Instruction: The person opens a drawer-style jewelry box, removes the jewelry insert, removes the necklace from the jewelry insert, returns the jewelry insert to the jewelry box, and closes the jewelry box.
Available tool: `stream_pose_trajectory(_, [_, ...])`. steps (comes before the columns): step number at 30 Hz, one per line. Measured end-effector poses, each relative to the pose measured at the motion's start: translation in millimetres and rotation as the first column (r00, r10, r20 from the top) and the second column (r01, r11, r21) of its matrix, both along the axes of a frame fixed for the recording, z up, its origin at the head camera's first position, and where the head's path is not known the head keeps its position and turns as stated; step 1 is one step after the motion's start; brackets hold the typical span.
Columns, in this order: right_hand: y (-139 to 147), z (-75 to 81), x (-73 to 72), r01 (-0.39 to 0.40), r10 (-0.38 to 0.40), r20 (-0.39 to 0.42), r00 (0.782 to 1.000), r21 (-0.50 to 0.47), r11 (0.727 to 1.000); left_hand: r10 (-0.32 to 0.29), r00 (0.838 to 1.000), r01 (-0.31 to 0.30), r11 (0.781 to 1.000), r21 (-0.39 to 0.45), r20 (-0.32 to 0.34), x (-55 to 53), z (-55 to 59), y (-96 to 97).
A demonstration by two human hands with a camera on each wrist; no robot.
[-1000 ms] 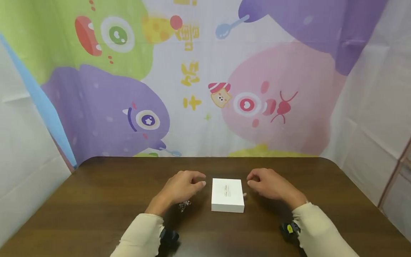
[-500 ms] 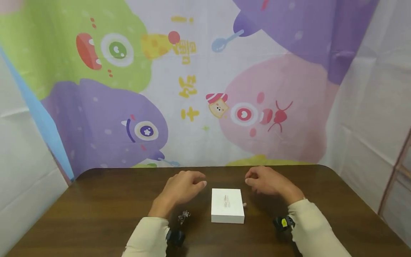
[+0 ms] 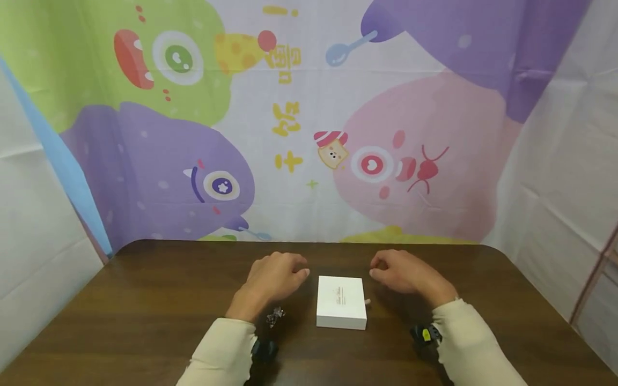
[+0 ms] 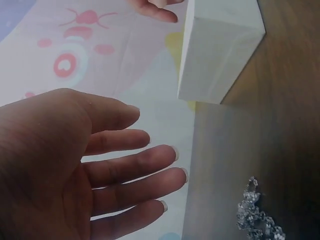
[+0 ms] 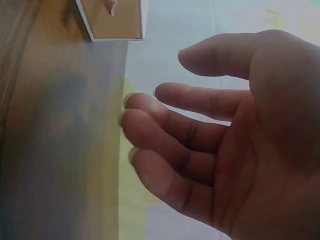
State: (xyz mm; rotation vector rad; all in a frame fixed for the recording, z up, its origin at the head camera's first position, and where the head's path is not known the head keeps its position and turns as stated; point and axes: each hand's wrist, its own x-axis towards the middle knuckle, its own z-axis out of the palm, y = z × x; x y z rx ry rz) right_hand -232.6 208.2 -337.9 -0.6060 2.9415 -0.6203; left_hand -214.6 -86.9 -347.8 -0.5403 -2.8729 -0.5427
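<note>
A flat white box [image 3: 340, 301] with small lettering on its lid lies on the table between the two hands. On its right side is a small pale pull tab [image 3: 368, 302]; in the right wrist view that side shows a tan inner face [image 5: 111, 25] framed in white. My left hand [image 3: 275, 276] hovers left of the box, its fingers loosely bent and holding nothing. Near the left wrist lies a small clear, glittering beaded piece [image 4: 254, 215], perhaps a bracelet or chain. To the right of the box hangs my right hand [image 3: 405, 272], fingers relaxed, touching nothing.
The dark brown wooden table [image 3: 145, 300] has rounded far corners. Behind it hangs a cartoon-printed curtain [image 3: 299, 203], and pale cloth [image 3: 545, 214] flanks both sides. Black wrist cameras [image 3: 426, 335] are strapped below each sleeve.
The head view tips down and then partly back up, shifting the whole scene. Both hands stay beside the box with little movement; the box and beaded piece have not visibly moved on the table.
</note>
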Motion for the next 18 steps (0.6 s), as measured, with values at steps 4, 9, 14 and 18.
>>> stream_pose_trajectory(4, [-3, 0.1, -1.8, -0.005, 0.006, -0.017, 1.0, 0.054, 0.999, 0.027, 1.0, -0.027, 1.0, 0.0, 0.0, 0.5, -1.0, -0.9])
stream_pose_trajectory(9, [-3, 6.5, -1.2, 0.012, -0.011, -0.014, 1.0, 0.074, 0.997, 0.051, 0.999, -0.051, 0.999, 0.018, -0.012, -0.1, -1.6, 1.8])
stream_pose_trajectory(14, [12, 20.2, 1.4, 0.032, -0.031, -0.016, 0.999, 0.068, 0.997, 0.031, 0.997, -0.031, 1.0, 0.002, -0.075, -10.7, 6.9, 15.8])
stream_pose_trajectory(18, [28, 30.9, 2.7, 0.059, -0.057, -0.034, 0.998, 0.074, 0.996, -0.02, 0.992, 0.021, 1.0, 0.011, -0.121, -19.9, 16.1, 30.5])
